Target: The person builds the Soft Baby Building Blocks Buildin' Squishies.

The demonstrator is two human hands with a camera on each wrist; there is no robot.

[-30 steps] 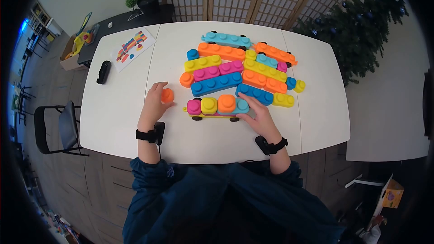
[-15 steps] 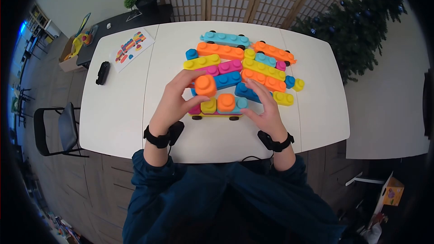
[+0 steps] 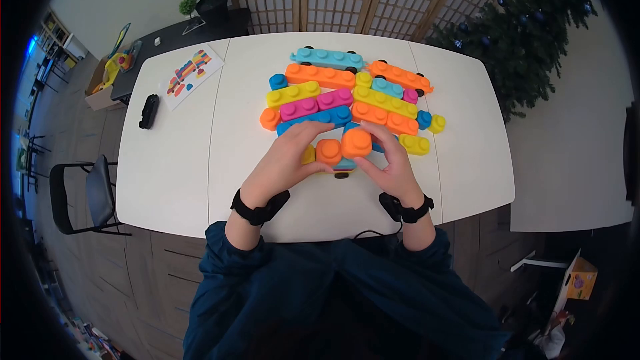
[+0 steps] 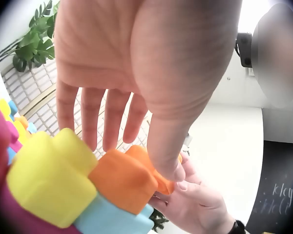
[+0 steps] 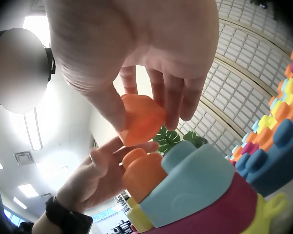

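Note:
My right hand (image 3: 397,172) pinches a single-stud orange block (image 3: 357,143) between thumb and fingers, above the right end of a toy wagon. Another orange block (image 5: 144,174) sits on the wagon beside a light blue block (image 5: 190,180), over a magenta layer (image 5: 212,212) and yellow base (image 5: 271,212). My left hand (image 3: 279,165) arches over the wagon's left part, fingers extended and thumb close by the mounted orange block. Under it, a yellow block (image 4: 51,180) stands next to that orange one. In the head view this hand hides the wagon's left end.
Rows of building blocks lie behind the wagon, including a blue bar (image 3: 313,120) and a yellow bar (image 3: 385,101). Light blue (image 3: 328,59) and orange (image 3: 400,77) wheeled bases stand farther back. A picture sheet (image 3: 192,75) and black object (image 3: 149,111) lie at left.
My left hand brought the orange block rightward from the table's left over the wagon, and my right hand now holds it. The right hand came off the wagon's right end.

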